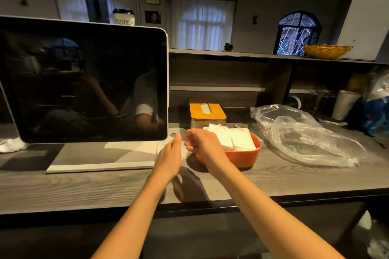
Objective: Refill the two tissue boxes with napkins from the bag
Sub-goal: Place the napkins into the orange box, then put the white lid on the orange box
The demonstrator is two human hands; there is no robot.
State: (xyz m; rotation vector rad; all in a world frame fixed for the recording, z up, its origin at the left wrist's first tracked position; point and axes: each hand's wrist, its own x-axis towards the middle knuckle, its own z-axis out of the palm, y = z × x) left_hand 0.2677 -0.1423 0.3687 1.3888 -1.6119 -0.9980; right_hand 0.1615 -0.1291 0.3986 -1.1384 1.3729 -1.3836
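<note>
Up close, both bare arms reach over the front edge of the desk (105, 185) toward its middle. The left hand (169, 159) is stretched flat, fingers straight and pressed together, over a clear round lid (183, 132) lying beside the monitor's base; whether the fingertips actually touch it is hard to say, since the plastic is nearly invisible against the wood. The right hand (203, 142) is curled at the left rim of the orange tissue box (237, 155), and its fingertips seem to pinch something pale, but blur hides what. That open box holds a heap of white napkins (233, 137) rising above its rim; the hand covers its near-left corner. Just behind it stands the second tissue box (207, 112), its yellow lid on, a pale strip showing at the slot, and its lower front is hidden by the napkins. To the right, toward the desk's right edge, lies the clear plastic bag (305, 139), crumpled and flattened; its contents cannot be made out. The dark monitor (84, 84) fills the left side, cut off by the frame.
</note>
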